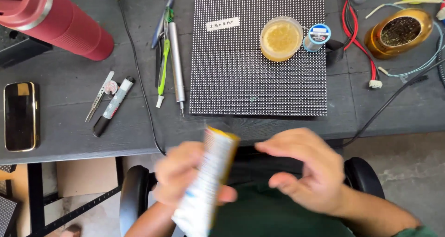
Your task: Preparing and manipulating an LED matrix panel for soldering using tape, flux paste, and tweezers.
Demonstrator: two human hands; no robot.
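The tabletop (69,121) is dark grey wood with lines in it. Below its near edge you can see a pale, cracked floor (403,163) and the black arms of a chair (134,195).

The left hand (185,181) holds a white and yellow tube (208,181) in front of the tabletop edge, above the person's lap. The fingers are wrapped around the tube, and it is blurry. The right hand (306,170) is just beside the tube, with its fingers spread apart and holding nothing.

On the tabletop, right past the hands, lies a big black panel (241,79) covered in tiny dots. A round tub of yellow paste (281,38) and a small spool (317,37) stand on the panel. To the left of the panel lie a silver pen-like tool (176,56), a green tool (163,65), a marker (113,106) and tweezers (98,97). A phone (20,116) lies at the far left. A big red bottle (55,19) lies in the far left corner. Red wires (359,42) and a gold holder (398,32) are at the right.
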